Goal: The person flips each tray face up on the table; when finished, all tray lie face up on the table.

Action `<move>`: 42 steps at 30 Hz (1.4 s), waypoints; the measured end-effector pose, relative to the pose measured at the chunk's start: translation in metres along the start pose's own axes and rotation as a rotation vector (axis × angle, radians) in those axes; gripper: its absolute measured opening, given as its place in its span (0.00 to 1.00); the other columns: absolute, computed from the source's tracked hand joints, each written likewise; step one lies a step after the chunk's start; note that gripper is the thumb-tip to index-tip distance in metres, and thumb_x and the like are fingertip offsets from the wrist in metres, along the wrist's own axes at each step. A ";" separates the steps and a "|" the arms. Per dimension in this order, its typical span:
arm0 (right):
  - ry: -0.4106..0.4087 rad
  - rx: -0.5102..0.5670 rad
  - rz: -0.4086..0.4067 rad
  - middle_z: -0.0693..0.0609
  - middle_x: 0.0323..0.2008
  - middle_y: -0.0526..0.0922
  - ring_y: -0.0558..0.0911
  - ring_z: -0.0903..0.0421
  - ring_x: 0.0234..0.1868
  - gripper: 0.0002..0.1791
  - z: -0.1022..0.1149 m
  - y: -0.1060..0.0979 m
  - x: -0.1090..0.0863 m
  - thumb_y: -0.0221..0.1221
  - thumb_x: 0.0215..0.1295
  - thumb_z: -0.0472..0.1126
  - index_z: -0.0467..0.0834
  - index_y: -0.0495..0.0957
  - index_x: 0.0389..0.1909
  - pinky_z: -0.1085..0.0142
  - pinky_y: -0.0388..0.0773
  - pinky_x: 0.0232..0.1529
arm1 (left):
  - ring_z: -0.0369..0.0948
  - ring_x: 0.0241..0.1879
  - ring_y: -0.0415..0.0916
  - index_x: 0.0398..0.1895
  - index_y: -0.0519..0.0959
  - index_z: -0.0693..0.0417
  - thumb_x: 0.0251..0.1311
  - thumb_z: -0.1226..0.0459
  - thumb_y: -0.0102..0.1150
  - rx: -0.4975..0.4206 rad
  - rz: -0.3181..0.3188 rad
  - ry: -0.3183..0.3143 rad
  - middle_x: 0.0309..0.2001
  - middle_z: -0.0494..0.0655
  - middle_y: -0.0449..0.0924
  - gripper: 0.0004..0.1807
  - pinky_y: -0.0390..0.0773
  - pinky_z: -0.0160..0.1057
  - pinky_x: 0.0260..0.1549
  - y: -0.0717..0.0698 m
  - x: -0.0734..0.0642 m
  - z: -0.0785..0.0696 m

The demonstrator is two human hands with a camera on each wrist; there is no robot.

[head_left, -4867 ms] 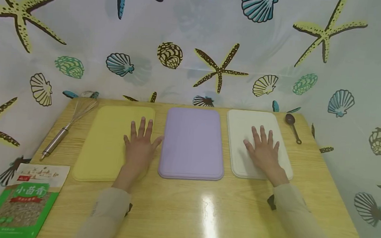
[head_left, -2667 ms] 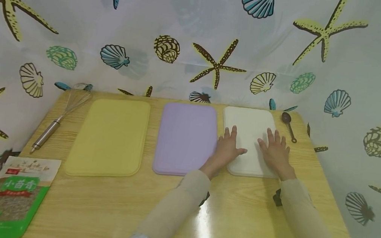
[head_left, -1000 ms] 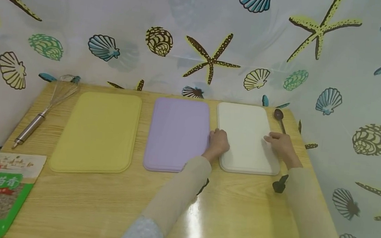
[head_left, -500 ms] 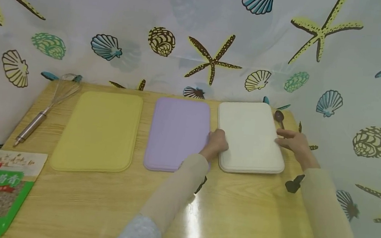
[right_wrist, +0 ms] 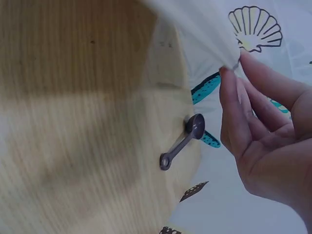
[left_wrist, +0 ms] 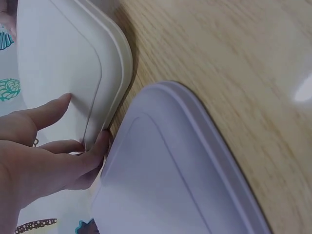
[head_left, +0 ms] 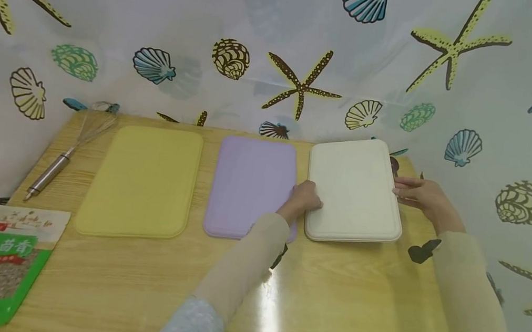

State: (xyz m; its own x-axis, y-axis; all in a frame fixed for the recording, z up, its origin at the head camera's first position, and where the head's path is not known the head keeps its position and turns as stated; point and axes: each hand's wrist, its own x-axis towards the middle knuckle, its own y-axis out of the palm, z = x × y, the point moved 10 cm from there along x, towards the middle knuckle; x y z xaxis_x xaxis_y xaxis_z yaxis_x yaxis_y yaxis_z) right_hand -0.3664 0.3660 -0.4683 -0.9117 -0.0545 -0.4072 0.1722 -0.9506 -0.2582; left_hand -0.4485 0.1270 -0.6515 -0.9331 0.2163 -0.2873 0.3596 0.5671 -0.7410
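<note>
A white rounded tray (head_left: 353,195), flat side up, tilts with its right edge lifted off the table. At that edge, my right hand (head_left: 426,198) pinches the rim between thumb and fingertips, as the right wrist view shows. My left hand (head_left: 305,197) grips the left edge; its thumb lies on top in the left wrist view, with the fingers at the rim. Just left of it lies a purple tray (head_left: 252,186) of similar shape, flat side up, close to my left fingers. What lies under the white tray's left part is hidden.
A yellow tray (head_left: 141,181) lies at the left, with a wire whisk (head_left: 61,161) beyond it. A green seed packet (head_left: 1,264) is at the front left. The dark measuring spoon (right_wrist: 181,141) lies near the table's back right edge. A patterned cloth (head_left: 259,23) hangs behind.
From lying flat on the trays, both hands moved to the white tray and took its edges. Its right side has risen with my right hand, which shifted right; the left hand stays at the left edge.
</note>
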 end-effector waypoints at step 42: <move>-0.054 -0.034 0.081 0.58 0.38 0.82 0.82 0.62 0.37 0.32 0.095 0.041 -0.026 0.64 0.63 0.40 0.32 0.65 0.63 0.69 0.81 0.43 | 0.53 0.71 0.52 0.72 0.54 0.69 0.70 0.47 0.45 -0.357 0.204 0.161 0.72 0.62 0.55 0.40 0.56 0.45 0.69 -0.067 -0.193 -0.087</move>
State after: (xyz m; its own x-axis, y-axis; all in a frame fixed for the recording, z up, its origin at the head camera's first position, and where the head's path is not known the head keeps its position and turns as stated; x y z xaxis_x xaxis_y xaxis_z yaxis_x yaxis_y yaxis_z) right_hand -0.3708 0.2996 -0.3852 -0.9128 -0.1479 -0.3808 0.2579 -0.9315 -0.2565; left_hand -0.2926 0.1165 -0.4936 -0.8418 0.4572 -0.2870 0.5394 0.7331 -0.4143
